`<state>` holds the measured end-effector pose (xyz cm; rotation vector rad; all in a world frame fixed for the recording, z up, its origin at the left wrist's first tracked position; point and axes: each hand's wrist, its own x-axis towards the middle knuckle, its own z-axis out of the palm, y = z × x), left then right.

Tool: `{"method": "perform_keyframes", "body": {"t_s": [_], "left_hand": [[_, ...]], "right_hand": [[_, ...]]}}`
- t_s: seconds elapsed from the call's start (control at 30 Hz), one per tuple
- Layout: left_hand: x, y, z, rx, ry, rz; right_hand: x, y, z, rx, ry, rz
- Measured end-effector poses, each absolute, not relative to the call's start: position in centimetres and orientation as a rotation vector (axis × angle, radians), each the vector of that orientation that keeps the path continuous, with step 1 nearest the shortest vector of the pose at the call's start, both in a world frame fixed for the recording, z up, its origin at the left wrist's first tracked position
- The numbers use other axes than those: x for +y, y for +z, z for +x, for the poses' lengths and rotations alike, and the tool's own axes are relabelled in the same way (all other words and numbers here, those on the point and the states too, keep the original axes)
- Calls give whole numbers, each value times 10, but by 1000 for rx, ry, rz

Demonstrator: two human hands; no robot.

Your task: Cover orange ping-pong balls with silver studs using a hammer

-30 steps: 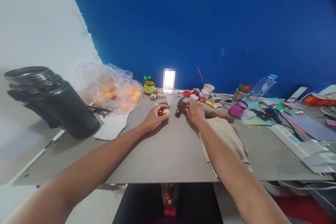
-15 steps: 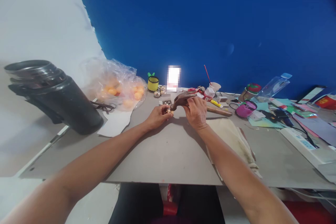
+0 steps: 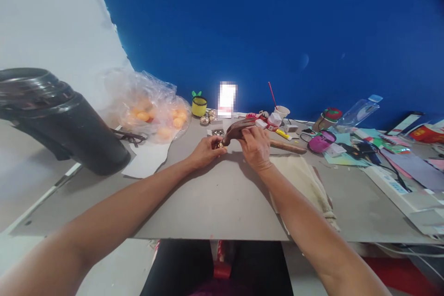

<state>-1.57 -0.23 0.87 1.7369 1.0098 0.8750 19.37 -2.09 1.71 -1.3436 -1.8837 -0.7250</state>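
My left hand (image 3: 204, 153) rests low over the table, fingertips pinched around a small gold-coloured piece (image 3: 219, 145); its exact kind is too small to make out. In my right hand (image 3: 257, 149) is a hammer (image 3: 239, 129), gripped close to its dark metal head. The wooden handle sticks out to the right past my fingers. One end of the hammer head is right at the gold piece, apparently touching it. Just behind my left fingertips lie small shiny metallic bits (image 3: 218, 132). Further back are several shiny gold-brown balls (image 3: 205, 120).
A dark flask (image 3: 93, 134) stands left, beside plastic bags of orange fruit (image 3: 163, 120). A folded cloth (image 3: 300, 185) lies near my right forearm. At right are a purple pouch (image 3: 321, 141), papers, a clear bottle (image 3: 359, 113) and a power strip (image 3: 391, 185). Behind rises a blue wall.
The view has shifted slightly, so the flask and other things sit a little further left and higher. Both hands keep nearly the same pose, with the hammer head still at the gold piece.
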Motion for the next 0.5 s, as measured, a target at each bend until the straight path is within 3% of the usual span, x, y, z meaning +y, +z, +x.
{"method": "perform_keyframes", "body": {"t_s": [0.5], "left_hand": [[-3,8,-17,977,894,1687]], "right_hand": [[-25,23,192,-1831,-757,-1335]]}}
